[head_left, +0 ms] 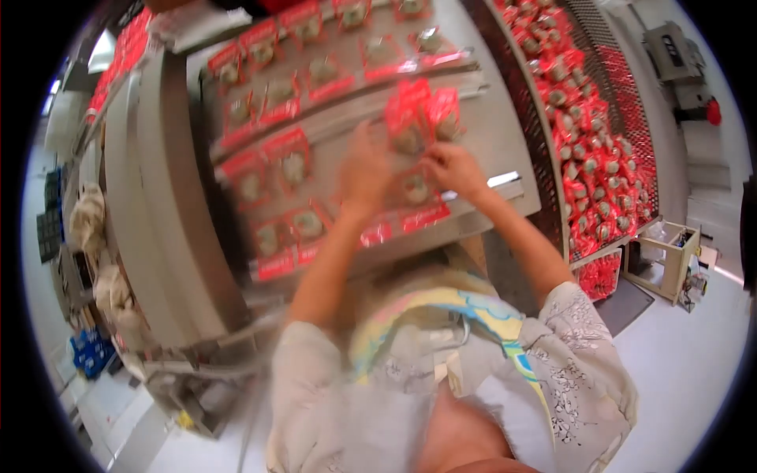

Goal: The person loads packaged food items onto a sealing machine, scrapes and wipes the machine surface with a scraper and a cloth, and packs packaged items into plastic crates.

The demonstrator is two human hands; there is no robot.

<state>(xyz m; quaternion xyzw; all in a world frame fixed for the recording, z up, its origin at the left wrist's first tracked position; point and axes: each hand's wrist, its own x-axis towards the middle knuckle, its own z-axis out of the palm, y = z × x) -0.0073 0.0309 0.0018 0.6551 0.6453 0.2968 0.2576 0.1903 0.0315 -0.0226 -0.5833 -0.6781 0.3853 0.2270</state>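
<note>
My right hand has its fingers pinched at the lower edge of a red-and-clear packet with a pale, roundish content. A second red packet overlaps it on the left, raised over the metal work surface; which hand bears it I cannot tell. My left hand is beside that packet, its fingers smeared by motion. Just below the hands lies another packet in the front row. More packets lie in the row left of my left hand.
Metal bars run between the rows of packets. On the right, a long perforated tray borders a heap of red packets. A broad metal housing stands on the left. A small cream-coloured frame stand is at the lower right.
</note>
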